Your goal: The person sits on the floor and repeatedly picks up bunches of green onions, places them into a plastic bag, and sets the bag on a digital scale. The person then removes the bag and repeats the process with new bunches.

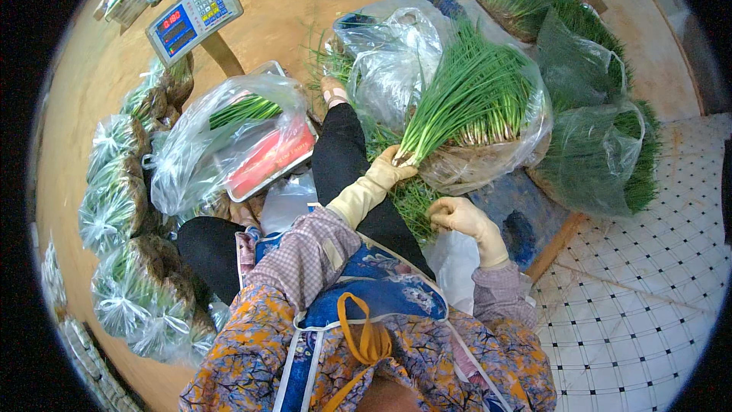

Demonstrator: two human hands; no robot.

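Note:
My left hand (390, 170), in a cream rubber glove, grips a bunch of thin green onions (437, 106) by the white root ends. Their green tops fan away over an opened clear plastic bag (486, 169), where more green onions (494, 130) lie with roots toward me. Lower right, my gloved right hand (462, 218) is held with fingers bent, close to loose green trimmings (414, 206). Whether anything small is between its fingertips is hidden. On the left, another clear bag (189, 151) with green onions inside rests on the red-topped tray of a scale (274, 154).
The scale's lit display (194, 17) stands on a post at upper left. Tied bags of greens (123, 206) line the left side. Large bags of green onions (589, 154) stand at right, beside a blue board (514, 206) and tiled floor (635, 297). A crate (128, 3) sits far left.

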